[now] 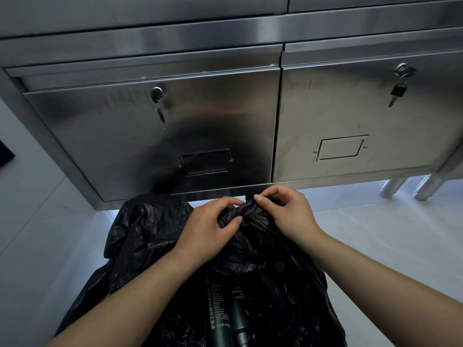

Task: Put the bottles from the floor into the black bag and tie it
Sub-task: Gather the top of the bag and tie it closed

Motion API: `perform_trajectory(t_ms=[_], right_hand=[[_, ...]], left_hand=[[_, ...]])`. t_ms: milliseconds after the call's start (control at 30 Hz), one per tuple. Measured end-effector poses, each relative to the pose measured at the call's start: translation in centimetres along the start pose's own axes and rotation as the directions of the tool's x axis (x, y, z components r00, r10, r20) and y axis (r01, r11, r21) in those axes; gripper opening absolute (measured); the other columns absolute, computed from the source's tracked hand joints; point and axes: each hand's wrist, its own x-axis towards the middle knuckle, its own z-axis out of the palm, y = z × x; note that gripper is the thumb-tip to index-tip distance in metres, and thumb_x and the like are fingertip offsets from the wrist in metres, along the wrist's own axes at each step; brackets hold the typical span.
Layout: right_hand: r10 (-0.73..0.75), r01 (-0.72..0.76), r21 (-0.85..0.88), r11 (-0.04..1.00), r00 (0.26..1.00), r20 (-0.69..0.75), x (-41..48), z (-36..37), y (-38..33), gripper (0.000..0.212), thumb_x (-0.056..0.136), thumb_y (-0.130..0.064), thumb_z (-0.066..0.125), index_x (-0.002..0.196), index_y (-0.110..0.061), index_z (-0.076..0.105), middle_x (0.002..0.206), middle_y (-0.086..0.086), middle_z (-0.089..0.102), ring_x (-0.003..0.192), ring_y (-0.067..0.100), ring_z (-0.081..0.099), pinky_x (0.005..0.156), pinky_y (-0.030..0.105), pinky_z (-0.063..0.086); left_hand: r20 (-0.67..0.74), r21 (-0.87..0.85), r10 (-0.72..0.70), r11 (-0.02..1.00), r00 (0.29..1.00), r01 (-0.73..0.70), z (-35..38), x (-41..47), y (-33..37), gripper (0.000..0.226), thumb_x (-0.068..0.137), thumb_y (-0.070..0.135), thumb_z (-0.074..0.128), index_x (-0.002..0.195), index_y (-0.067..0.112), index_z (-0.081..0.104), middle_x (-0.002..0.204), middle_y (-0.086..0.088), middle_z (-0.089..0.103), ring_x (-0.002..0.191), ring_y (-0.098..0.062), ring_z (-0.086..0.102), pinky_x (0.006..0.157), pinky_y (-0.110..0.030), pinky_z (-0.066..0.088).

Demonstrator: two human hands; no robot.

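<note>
The crinkled, glossy black plastic bag (150,234) slumps on the pale tiled floor (375,246) at six o'clock from the brushed stainless-steel cabinet (150,136), and its ropy twisted neck (250,212) runs from eight to two o'clock. The left hand (210,221) and right hand (285,214) pinch the neck's ends with curled fingers. Two slim dark green cylindrical bottles (218,311) lie at the bag's six o'clock edge, their long axes running twelve-to-six.

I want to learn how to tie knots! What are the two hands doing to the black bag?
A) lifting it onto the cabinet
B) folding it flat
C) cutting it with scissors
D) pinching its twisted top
D: the left hand and the right hand each pinch the black bag at its twisted, gathered top.
</note>
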Motion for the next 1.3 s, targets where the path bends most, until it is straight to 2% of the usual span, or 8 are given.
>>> perform_trajectory(t_ms=[67, 267, 400, 467, 700, 867, 1033, 1300], right_hand=[[0.014, -0.014, -0.034, 0.999, 1.0, 0.011, -0.1, 0.0, 0.2, 0.009, 0.077, -0.025, 0.075, 0.072, -0.022, 0.068, 0.075, -0.005, 0.072, 0.072, 0.006, 0.066, 0.072, 0.023, 0.051], [-0.025, 0.034, -0.121, 0.992, 0.997, 0.076, -0.5, -0.1, 0.3, 0.011, 0.078, -0.027, 0.073, 0.072, -0.036, 0.071, 0.076, -0.021, 0.07, 0.077, -0.005, 0.064, 0.068, 0.007, 0.044], [-0.019, 0.032, -0.114, 0.993, 0.994, 0.112, -0.7, 0.1, 0.2, 0.013, 0.079, -0.027, 0.072, 0.073, -0.038, 0.07, 0.077, -0.02, 0.071, 0.078, -0.001, 0.065, 0.077, 0.023, 0.051], [-0.041, 0.053, -0.114, 0.992, 0.994, 0.106, -0.7, 0.1, 0.1, 0.015, 0.079, -0.025, 0.072, 0.071, -0.037, 0.07, 0.077, -0.02, 0.071, 0.078, -0.001, 0.066, 0.078, 0.024, 0.051], [-0.074, 0.083, -0.099, 0.992, 0.994, 0.084, -0.5, -0.2, 0.0, 0.012, 0.078, -0.022, 0.074, 0.072, -0.031, 0.07, 0.075, -0.014, 0.071, 0.073, 0.004, 0.066, 0.071, 0.017, 0.051], [-0.11, 0.139, -0.139, 0.981, 0.973, 0.201, -1.0, -0.3, 0.2, 0.016, 0.085, -0.031, 0.066, 0.089, -0.046, 0.067, 0.098, -0.017, 0.066, 0.075, 0.003, 0.064, 0.072, 0.015, 0.049], [-0.158, 0.27, -0.286, 0.92, 0.919, 0.36, -1.5, -0.2, 0.4, 0.043, 0.085, -0.043, 0.062, 0.127, -0.037, 0.055, 0.119, -0.017, 0.048, 0.111, -0.013, 0.043, 0.091, 0.0, 0.031], [-0.208, 0.314, -0.318, 0.895, 0.922, 0.326, -1.4, -0.3, -0.1, 0.037, 0.083, -0.027, 0.068, 0.12, -0.028, 0.063, 0.099, -0.02, 0.053, 0.097, -0.01, 0.05, 0.082, 0.0, 0.033]], left_hand=[[-0.012, -0.033, 0.006, 0.999, 1.0, -0.007, -0.1, -0.1, -0.1, 0.032, 0.08, 0.02, 0.068, 0.105, 0.04, 0.063, 0.089, 0.019, 0.067, 0.076, 0.006, 0.061, 0.072, -0.005, 0.041], [-0.019, -0.034, 0.027, 0.999, 0.999, -0.028, -0.3, -0.2, -0.4, 0.027, 0.082, 0.014, 0.066, 0.099, 0.035, 0.07, 0.097, 0.021, 0.068, 0.098, 0.008, 0.059, 0.086, -0.004, 0.038], [-0.046, -0.074, -0.033, 0.997, 0.998, 0.029, -0.2, -0.3, -0.3, 0.018, 0.077, 0.032, 0.071, 0.094, 0.035, 0.07, 0.094, 0.022, 0.067, 0.096, 0.007, 0.059, 0.085, -0.007, 0.041], [-0.02, -0.061, -0.06, 0.996, 0.998, 0.058, -0.1, -0.5, -0.4, 0.031, 0.065, 0.044, 0.077, 0.093, 0.036, 0.068, 0.094, 0.022, 0.066, 0.096, 0.009, 0.057, 0.084, -0.004, 0.039], [-0.009, -0.04, -0.016, 0.999, 1.0, 0.016, -0.2, -0.3, -0.6, 0.022, 0.077, 0.023, 0.073, 0.097, 0.032, 0.071, 0.094, 0.02, 0.068, 0.093, 0.009, 0.06, 0.081, -0.002, 0.038], [-0.061, -0.088, -0.079, 0.993, 0.995, 0.074, -0.5, -0.3, -0.6, 0.019, 0.081, 0.023, 0.07, 0.098, 0.03, 0.071, 0.096, 0.02, 0.068, 0.095, 0.01, 0.059, 0.081, -0.004, 0.041], [-0.109, -0.168, -0.141, 0.978, 0.984, 0.122, -1.0, 0.1, -0.3, 0.018, 0.084, 0.022, 0.066, 0.1, 0.029, 0.07, 0.098, 0.018, 0.069, 0.092, 0.01, 0.06, 0.079, -0.007, 0.045], [-0.076, -0.137, -0.086, 0.988, 0.993, 0.075, -1.3, 0.2, -0.5, 0.022, 0.085, 0.022, 0.065, 0.101, 0.037, 0.068, 0.103, 0.018, 0.068, 0.101, 0.01, 0.057, 0.084, -0.003, 0.039]])
